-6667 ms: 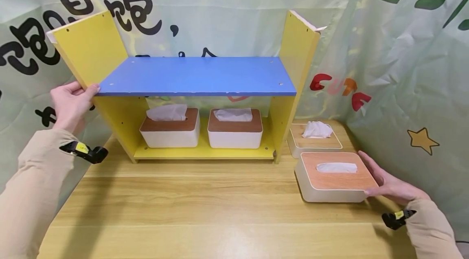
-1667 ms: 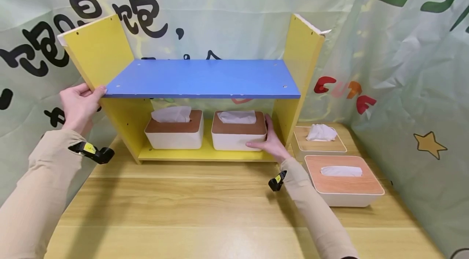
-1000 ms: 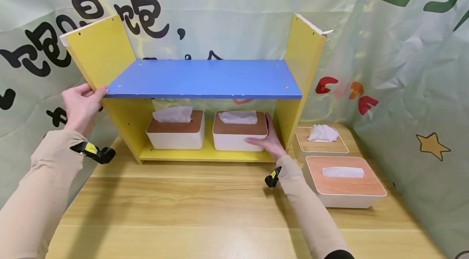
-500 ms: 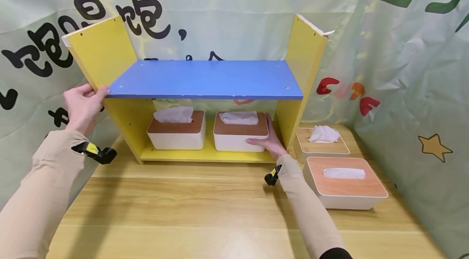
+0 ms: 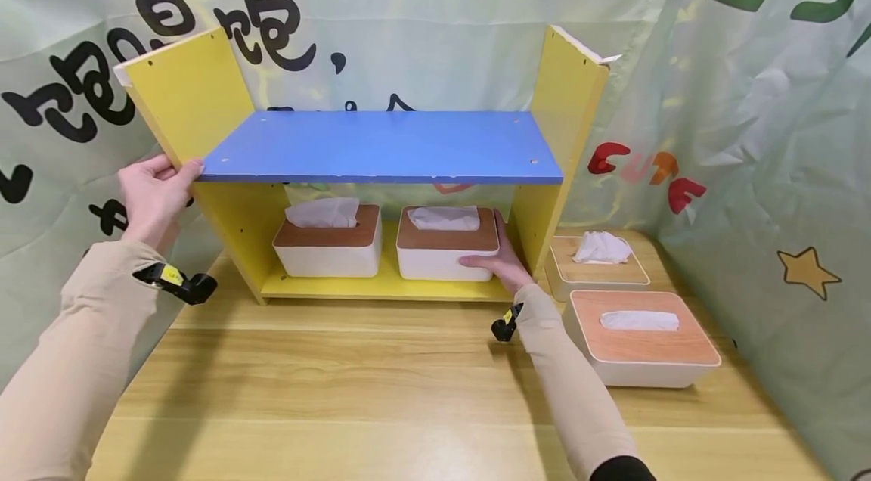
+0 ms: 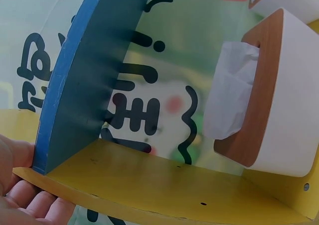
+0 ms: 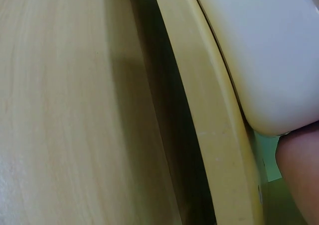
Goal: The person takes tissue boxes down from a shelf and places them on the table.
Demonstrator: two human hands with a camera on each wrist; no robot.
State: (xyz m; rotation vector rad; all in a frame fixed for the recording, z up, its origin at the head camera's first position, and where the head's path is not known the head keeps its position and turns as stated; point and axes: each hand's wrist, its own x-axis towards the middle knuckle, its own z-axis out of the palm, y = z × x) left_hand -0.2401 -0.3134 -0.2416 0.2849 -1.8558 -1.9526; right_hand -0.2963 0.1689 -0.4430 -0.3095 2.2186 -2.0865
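My left hand (image 5: 155, 196) grips the left side panel of a yellow shelf unit, its thumb at the front corner of the blue shelf board (image 5: 381, 147). In the left wrist view, fingers (image 6: 42, 205) curl round the panel's edge. On the yellow bottom board stand two white tissue boxes with brown wooden lids. My right hand (image 5: 500, 260) holds the right tissue box (image 5: 442, 265) at its right end, thumb on the front and fingers along the side. The left tissue box (image 5: 327, 261) stands beside it with a gap between. The right wrist view shows the box's white corner (image 7: 269, 85).
Right of the unit, a tissue box with a pale wooden lid (image 5: 565, 263) stands on the wooden table (image 5: 340, 390). In front of it sits a larger box with a reddish lid (image 5: 640, 343). A printed curtain (image 5: 422, 57) hangs behind and to the right.
Earlier my right hand held the larger reddish-lidded box on the table; it has since let go and moved left to the right tissue box in the unit. My left hand keeps its grip.
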